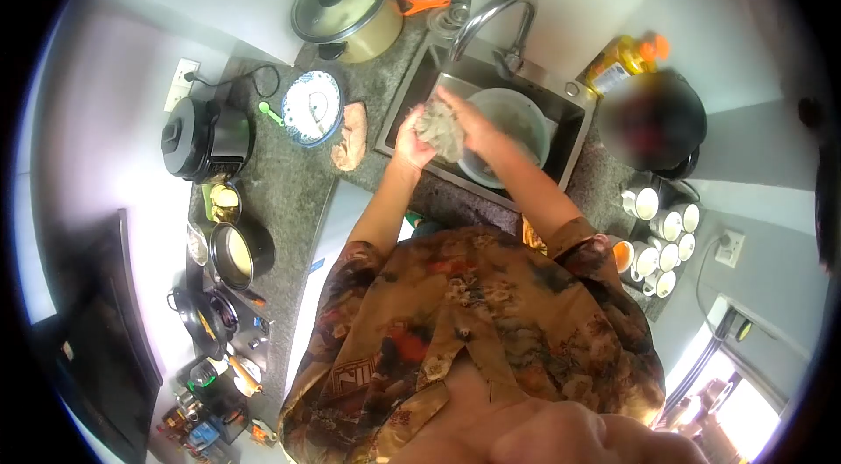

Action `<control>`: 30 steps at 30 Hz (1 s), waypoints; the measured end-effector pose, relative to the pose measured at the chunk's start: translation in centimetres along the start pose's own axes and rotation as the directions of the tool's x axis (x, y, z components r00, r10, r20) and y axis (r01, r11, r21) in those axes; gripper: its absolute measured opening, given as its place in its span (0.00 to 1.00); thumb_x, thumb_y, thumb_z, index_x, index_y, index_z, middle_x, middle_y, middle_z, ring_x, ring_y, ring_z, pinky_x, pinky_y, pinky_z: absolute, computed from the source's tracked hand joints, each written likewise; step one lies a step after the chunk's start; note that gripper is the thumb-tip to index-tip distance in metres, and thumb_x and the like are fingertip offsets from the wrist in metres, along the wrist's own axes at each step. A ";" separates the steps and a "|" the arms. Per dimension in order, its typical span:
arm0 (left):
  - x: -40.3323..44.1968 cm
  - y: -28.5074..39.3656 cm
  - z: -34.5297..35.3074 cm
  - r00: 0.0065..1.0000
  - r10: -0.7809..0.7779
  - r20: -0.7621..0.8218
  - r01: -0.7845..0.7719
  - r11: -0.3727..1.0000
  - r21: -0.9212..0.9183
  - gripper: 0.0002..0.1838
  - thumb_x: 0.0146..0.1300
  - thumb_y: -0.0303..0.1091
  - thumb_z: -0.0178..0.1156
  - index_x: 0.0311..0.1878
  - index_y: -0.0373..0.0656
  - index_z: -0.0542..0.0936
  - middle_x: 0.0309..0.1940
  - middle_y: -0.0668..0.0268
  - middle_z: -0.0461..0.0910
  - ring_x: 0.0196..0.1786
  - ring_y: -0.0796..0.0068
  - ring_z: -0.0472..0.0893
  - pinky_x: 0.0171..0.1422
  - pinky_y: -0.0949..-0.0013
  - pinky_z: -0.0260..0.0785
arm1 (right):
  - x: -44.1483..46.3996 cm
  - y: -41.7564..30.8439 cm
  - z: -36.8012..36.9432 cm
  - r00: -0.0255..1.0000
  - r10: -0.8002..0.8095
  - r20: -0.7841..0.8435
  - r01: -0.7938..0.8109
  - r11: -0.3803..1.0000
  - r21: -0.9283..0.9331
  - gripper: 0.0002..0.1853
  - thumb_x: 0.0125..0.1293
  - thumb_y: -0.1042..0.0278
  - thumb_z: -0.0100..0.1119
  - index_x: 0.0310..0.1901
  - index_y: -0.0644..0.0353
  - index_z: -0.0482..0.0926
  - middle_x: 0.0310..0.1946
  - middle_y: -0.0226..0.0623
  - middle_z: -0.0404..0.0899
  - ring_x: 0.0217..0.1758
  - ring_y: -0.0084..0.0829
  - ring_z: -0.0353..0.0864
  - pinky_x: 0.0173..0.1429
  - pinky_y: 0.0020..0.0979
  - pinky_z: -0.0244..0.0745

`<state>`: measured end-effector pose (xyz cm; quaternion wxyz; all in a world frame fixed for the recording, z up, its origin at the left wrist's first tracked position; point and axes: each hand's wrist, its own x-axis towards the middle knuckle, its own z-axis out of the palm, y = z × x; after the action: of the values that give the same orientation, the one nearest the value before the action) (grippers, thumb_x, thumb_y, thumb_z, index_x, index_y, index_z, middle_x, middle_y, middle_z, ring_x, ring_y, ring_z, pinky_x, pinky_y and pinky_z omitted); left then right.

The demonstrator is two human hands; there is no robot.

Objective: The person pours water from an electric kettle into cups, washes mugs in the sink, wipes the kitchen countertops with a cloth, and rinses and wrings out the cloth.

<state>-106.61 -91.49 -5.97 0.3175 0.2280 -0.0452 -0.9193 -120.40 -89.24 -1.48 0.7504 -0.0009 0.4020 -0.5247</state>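
Observation:
Above the left part of the sink (583,135) I hold a greyish, ruffled lump (441,131) that looks like a clump of mushrooms or a wet cloth; I cannot tell which. My left hand (412,141) cups it from the left, fingers curled round its edge. From the other side my right hand (466,120) presses against it with the fingers together. A pale round basin (540,157) sits in the sink, partly behind my right forearm, with murky water or greyish pieces inside. The curved chrome tap (480,19) rises behind my hands.
On the left counter stand a lidded pot (377,30), a blue-rimmed bowl (298,135), a crumpled brown bag (352,135), a pressure cooker (232,144) and a saucepan (248,258). To the right are a yellow detergent bottle (618,65), a dark pot (688,113) and several white mugs (646,204).

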 end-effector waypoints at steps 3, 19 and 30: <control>0.3 -0.3 0.2 0.999 -0.003 0.042 -0.003 0.991 0.135 0.27 0.70 0.49 0.47 0.65 0.43 0.68 0.64 0.54 0.69 0.66 0.54 0.68 0.72 0.50 0.56 | 1.2 -3.0 -2.4 0.998 -0.052 -0.018 0.051 0.995 -0.086 0.19 0.62 0.55 0.63 0.44 0.62 0.76 0.37 0.39 0.80 0.41 0.35 0.81 0.52 0.38 0.76; -0.8 -2.1 0.8 0.996 -0.076 0.049 0.068 0.986 0.153 0.30 0.70 0.57 0.40 0.70 0.54 0.61 0.68 0.58 0.63 0.67 0.48 0.65 0.70 0.40 0.55 | -0.8 3.1 2.4 0.695 -0.715 0.067 0.270 0.174 -0.947 0.18 0.67 0.57 0.48 0.53 0.55 0.77 0.63 0.44 0.69 0.66 0.44 0.66 0.64 0.46 0.66; -3.4 -3.2 3.8 0.997 -0.050 -0.058 0.062 0.973 0.223 0.31 0.67 0.59 0.48 0.68 0.54 0.63 0.65 0.64 0.68 0.66 0.53 0.67 0.70 0.38 0.53 | 6.5 -0.7 -3.2 0.984 -0.075 -0.162 0.026 0.959 -0.284 0.25 0.67 0.52 0.44 0.56 0.64 0.74 0.59 0.45 0.73 0.65 0.45 0.69 0.66 0.52 0.64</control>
<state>-107.77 -87.11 -1.99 0.2648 0.2875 -0.1342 -0.9106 -122.06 -93.37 -7.23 0.6916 -0.0725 0.5350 -0.4798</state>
